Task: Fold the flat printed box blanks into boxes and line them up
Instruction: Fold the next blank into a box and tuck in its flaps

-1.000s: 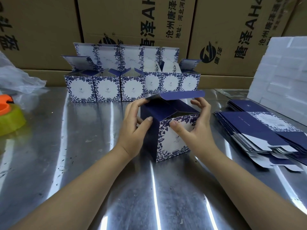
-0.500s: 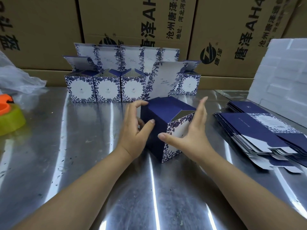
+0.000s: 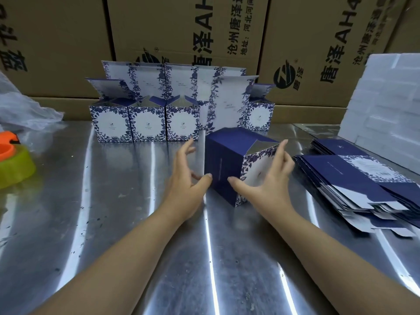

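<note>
The box (image 3: 223, 164) is found between the left hand (image 3: 185, 178) and right hand (image 3: 270, 178). It is touched by straight fingers (image 3: 281, 150), not gripped. The row of boxes (image 3: 147, 122) is seen behind it.

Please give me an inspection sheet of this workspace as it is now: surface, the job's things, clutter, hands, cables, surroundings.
Surface: shiny metal table, with dark specks.
Job's things: one box in front, its lid flap raised; row of folded boxes at the back; stack of flat blanks on the right.
Clutter: tape roll and plastic bag at left.
Hands: left hand open, thumb at the box's dark face; right hand open, against its printed face.
Cables: nothing seen.
Surroundings: printed cartons behind; white foam blocks at right.
</note>
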